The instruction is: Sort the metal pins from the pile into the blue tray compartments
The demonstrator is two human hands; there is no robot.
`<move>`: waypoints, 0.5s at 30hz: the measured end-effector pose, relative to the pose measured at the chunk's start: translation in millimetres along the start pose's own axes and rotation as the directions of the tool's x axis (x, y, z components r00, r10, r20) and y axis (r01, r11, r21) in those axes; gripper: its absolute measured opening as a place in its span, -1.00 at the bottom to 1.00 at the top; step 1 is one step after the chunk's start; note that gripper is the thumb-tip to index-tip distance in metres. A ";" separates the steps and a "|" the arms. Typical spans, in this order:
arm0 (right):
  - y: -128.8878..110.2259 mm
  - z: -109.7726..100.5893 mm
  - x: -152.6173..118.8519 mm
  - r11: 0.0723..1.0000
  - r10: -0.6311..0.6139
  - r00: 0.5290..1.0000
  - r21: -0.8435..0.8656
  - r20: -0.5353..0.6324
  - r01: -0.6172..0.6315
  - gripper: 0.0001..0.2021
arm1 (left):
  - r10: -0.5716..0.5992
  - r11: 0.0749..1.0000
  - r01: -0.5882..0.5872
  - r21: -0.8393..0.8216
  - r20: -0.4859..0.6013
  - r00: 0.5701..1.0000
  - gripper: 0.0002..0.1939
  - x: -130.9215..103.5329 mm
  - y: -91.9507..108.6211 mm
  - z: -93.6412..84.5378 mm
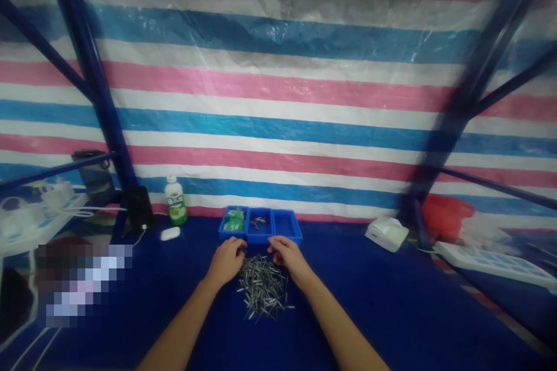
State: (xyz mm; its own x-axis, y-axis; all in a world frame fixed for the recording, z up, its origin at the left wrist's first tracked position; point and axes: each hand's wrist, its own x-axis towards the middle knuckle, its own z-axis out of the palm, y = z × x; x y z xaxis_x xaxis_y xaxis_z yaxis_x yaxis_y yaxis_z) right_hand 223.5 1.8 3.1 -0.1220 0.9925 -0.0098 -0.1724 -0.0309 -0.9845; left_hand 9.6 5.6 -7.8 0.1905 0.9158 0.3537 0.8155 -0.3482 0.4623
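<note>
Pile of metal pins (262,287): long axis toward the person; left hand (226,261) and right hand (289,256) flank its far end, equally near, fingers curled, apparently pinching pins.

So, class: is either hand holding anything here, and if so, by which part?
It cannot be told. Both the left hand and right hand rest at the far edge of the pile of small metal pins, fingers curled among them.
</note>
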 end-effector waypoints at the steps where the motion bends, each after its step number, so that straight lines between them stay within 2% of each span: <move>1: 0.7 -0.4 0.6 1.000 -0.005 1.000 -0.011 -0.004 0.005 -0.65 | 0.005 1.000 -0.005 0.005 0.001 1.000 -0.71 -0.1 -0.9 0.3; 5: 5.5 -0.9 4.4 0.998 -0.014 1.000 -0.053 0.016 0.015 -0.65 | 0.017 0.998 -0.020 0.053 0.045 0.999 -0.66 1.0 -6.5 2.8; 10: 9.9 0.6 8.1 0.997 -0.029 0.998 -0.064 0.064 0.033 -0.66 | 0.016 0.996 -0.020 0.084 0.046 0.999 -0.76 2.2 -8.1 2.4; 15: 9.8 -0.6 7.3 0.983 -0.075 0.996 -0.168 0.039 0.080 -0.70 | 0.019 0.996 -0.022 0.090 0.041 0.999 -0.81 0.0 -2.6 -3.1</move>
State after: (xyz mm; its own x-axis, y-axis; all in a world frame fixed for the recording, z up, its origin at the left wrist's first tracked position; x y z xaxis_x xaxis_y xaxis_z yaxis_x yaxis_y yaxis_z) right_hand 221.6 8.8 -6.8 -0.1468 0.9866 0.0705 -0.0149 0.0690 -0.9975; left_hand 5.8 5.9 -6.5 0.2281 0.9166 0.3283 0.8570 -0.3490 0.3791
